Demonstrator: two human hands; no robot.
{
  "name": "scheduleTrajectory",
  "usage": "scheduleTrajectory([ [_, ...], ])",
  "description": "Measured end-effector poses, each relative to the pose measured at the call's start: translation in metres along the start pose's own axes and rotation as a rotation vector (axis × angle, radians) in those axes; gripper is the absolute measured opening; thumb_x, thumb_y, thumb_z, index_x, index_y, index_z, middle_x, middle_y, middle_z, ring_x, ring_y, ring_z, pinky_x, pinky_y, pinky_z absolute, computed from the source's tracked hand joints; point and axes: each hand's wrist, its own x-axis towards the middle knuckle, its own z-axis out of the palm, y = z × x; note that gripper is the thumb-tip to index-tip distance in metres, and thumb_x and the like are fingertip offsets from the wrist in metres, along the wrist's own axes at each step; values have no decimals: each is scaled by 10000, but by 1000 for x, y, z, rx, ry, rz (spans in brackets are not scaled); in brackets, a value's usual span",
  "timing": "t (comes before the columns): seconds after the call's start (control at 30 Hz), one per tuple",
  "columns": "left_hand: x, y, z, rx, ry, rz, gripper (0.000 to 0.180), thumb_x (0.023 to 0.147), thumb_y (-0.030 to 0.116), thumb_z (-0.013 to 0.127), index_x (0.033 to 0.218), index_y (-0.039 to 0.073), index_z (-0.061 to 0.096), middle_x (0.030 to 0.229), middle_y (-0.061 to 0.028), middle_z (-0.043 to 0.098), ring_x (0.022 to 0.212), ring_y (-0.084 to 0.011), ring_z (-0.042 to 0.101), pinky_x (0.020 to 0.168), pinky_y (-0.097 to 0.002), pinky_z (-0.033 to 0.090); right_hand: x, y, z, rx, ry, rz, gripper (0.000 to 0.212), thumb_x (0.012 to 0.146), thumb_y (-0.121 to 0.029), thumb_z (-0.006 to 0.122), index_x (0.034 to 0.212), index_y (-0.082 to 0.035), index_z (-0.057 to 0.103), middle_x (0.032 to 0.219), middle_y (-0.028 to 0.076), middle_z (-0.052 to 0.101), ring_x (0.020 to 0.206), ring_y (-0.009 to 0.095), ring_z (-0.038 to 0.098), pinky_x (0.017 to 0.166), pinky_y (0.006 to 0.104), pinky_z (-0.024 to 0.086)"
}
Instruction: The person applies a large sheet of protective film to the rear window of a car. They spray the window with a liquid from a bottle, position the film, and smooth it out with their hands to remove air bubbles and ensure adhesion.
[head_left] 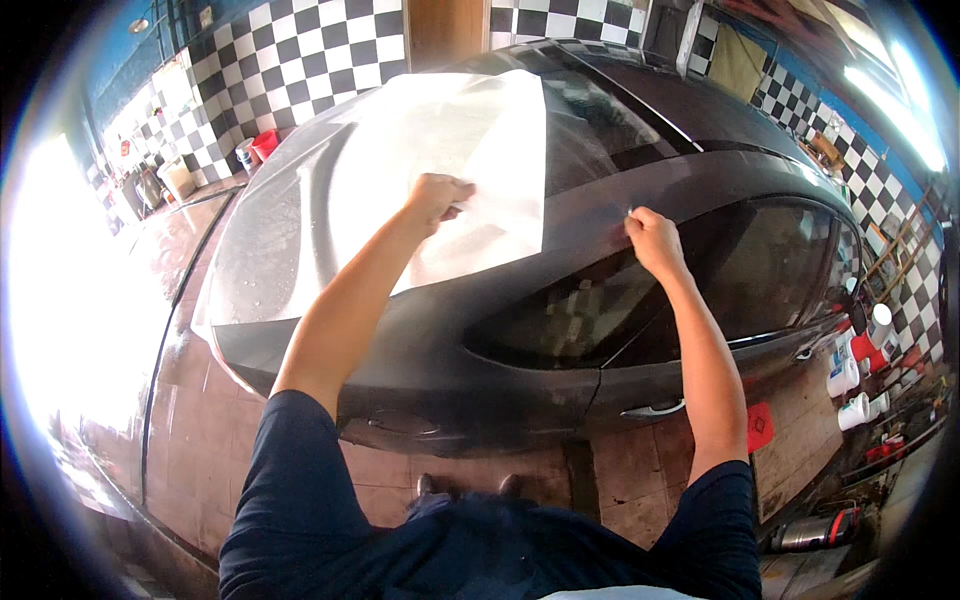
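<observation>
A dark grey car (430,330) stands before me, its rear end to the left. Over its rear lies a large white sheet (500,120), bright with glare, its straight right edge near the rear window. Clear, wrinkled film (265,235) with water drops spreads left of the sheet. My left hand (438,203) is closed in front of the sheet; whether its fingers pinch the sheet or film, I cannot tell. My right hand (655,240) is closed above the side window (575,315), with a tiny pale bit at its fingertips, too small to name.
Red and white buckets (845,375) stand along the right wall, near a red stool-like thing (760,425). A metal canister (815,530) lies at lower right. More buckets (265,145) stand at far left by the checkered wall (310,60). The floor (380,480) is brown tile.
</observation>
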Motion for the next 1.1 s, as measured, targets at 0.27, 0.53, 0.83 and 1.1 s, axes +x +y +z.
scheduleTrajectory([
  [0.27,35,-44,-129,-108,88,-86,187,778,168,737,875,19,678,757,-57,619,626,-149,533,580,-281,458,2,22,8,76,81,-77,203,886,-163,549,757,-6,552,546,54,523,457,120,526,446,295,408],
  [0.53,52,-103,-254,-125,232,-151,180,763,176,738,893,59,694,801,-51,634,661,-161,549,605,-302,466,-6,0,2,132,32,114,199,890,-155,539,745,-18,531,578,18,508,461,91,492,443,275,386],
  [0.83,58,-148,-366,-95,416,-161,141,725,181,744,773,67,674,759,-45,600,658,-175,524,600,-337,426,-8,2,-2,143,-9,115,200,904,-165,536,782,-8,548,614,51,551,469,114,509,463,289,402],
  [1.1,40,-163,-414,-30,559,-252,170,735,195,759,782,54,675,768,-52,606,622,-174,512,550,-321,415,-9,1,-3,237,-17,101,216,896,-170,551,746,-15,549,581,31,546,444,98,497,445,273,389],
])
